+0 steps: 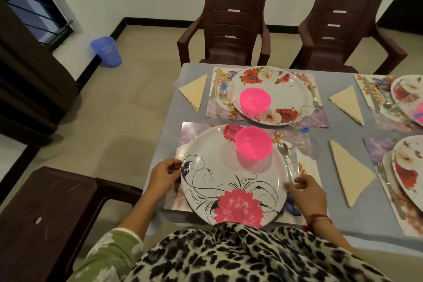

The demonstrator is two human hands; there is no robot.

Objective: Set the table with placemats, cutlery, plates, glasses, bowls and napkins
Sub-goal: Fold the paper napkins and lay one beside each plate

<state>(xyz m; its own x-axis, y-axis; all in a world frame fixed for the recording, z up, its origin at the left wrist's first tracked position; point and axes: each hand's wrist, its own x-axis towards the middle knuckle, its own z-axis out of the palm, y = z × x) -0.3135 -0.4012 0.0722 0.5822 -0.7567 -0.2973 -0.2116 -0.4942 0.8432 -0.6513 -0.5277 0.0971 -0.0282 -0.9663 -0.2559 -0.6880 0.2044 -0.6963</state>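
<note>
While the flowered plate point(229, 176) is over the placemat point(190, 131) at the near left corner of the counter point(338, 127), its left rim is pinched by the left grip point(168, 173) and its right rim by the right grip point(306, 192).

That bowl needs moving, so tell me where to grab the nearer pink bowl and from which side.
Pinch the rim of the nearer pink bowl from above, on its left: it stands upright, mouth open, on the near plate, and the spoon lies close on its right.

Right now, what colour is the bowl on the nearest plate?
The bowl on the nearest plate is bright pink; see head view.
</note>
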